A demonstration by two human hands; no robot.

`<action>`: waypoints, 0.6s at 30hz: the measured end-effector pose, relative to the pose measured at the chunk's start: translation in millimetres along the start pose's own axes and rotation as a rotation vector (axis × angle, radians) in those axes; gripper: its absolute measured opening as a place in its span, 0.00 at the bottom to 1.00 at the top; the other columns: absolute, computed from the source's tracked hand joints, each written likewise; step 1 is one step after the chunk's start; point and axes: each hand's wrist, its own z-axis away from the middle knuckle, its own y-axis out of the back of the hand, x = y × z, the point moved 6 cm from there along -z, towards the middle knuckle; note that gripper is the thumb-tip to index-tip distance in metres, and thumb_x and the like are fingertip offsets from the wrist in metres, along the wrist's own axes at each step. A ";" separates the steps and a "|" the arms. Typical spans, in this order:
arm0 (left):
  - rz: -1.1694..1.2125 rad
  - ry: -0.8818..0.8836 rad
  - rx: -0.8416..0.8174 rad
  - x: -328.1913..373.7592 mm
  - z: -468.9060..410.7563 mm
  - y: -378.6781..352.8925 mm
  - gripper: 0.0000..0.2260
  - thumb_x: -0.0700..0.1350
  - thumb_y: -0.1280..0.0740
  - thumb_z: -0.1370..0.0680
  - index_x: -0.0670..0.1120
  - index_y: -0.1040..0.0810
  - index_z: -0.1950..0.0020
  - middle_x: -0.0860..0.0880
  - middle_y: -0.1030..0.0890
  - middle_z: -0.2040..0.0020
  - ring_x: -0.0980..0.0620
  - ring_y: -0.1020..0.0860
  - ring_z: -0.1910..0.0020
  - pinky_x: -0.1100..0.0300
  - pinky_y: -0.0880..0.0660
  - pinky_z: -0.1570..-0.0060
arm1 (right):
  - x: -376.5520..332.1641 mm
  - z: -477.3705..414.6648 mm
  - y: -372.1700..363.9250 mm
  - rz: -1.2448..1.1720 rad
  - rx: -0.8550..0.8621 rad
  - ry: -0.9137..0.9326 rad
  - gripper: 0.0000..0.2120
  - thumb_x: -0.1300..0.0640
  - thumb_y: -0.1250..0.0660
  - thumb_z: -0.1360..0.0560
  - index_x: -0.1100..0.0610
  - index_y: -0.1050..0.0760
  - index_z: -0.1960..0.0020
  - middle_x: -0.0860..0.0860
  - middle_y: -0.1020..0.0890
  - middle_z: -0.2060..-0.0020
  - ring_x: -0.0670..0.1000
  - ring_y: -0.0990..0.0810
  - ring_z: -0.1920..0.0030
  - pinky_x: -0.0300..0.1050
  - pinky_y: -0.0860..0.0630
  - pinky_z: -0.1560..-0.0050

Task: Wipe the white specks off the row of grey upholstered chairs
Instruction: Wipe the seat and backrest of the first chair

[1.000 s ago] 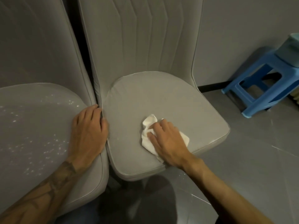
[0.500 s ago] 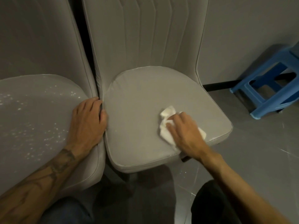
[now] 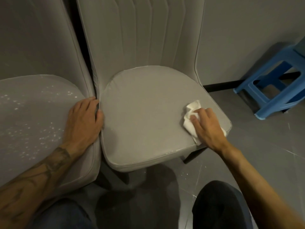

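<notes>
nearest the camera a dark-trousered knee (image 3: 219, 204) is showing, and beyond it a few pale flecks are lying on the grey floor (image 3: 264, 154) below the chair's front edge. this is suggesting that specks swept off the edge are only moving, not going away. the left hand (image 3: 84, 119) is resting flat and relaxed, holding nothing, on the right edge of the left chair seat (image 3: 33, 100), with its fingertips dipping into the gap between the two seats. its forearm is lying across that seat, where the white specks (image 3: 24, 129) are sitting thickly. the arm is likely risking grinding them into the fabric, or carrying some across to the neighbouring seat. the right hand (image 3: 208, 129) is pressing a crumpled white cloth (image 3: 192, 113) onto the front right corner of the right chair seat (image 3: 145, 116), fingers bent over it. that seat is looking nearly free of specks. part of the cloth is poking past the seat's edge, so a hard outward stroke could be sending it, or the hand, off the corner. a loaded cloth may also be shedding specks back when it is dragged across the seat. farther off, the ribbed backrest (image 3: 140, 30) is standing upright, and a blue plastic stool (image 3: 270, 90) is standing well apart by the wall.
</notes>
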 end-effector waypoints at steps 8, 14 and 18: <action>-0.027 -0.001 -0.010 1.2 0.1 0.3 0.16 0.43 0.40 0.16 0.37 0.25 0.32 0.37 0.24 0.31 0.36 0.26 0.34 0.41 0.32 0.32 | -79.2 36.3 -38.5 -0.040 -0.081 0.216 0.15 0.41 0.52 0.17 0.48 0.33 0.44 0.48 0.32 0.49 0.48 0.32 0.52 0.47 0.31 0.47; -0.078 -0.005 -0.031 3.5 -0.5 5.2 0.15 0.42 0.39 0.16 0.36 0.24 0.32 0.37 0.24 0.32 0.37 0.26 0.34 0.42 0.32 0.33 | -82.1 27.8 -33.9 0.025 0.006 0.065 0.13 0.47 0.47 0.17 0.54 0.31 0.45 0.53 0.29 0.47 0.52 0.31 0.51 0.54 0.29 0.45; -0.098 -0.019 -0.029 5.1 11.7 11.1 0.14 0.43 0.40 0.15 0.38 0.25 0.32 0.38 0.24 0.33 0.38 0.25 0.36 0.43 0.31 0.34 | -150.8 53.5 -67.2 0.022 -0.089 0.331 0.13 0.46 0.49 0.17 0.52 0.32 0.43 0.53 0.29 0.46 0.54 0.30 0.51 0.53 0.30 0.48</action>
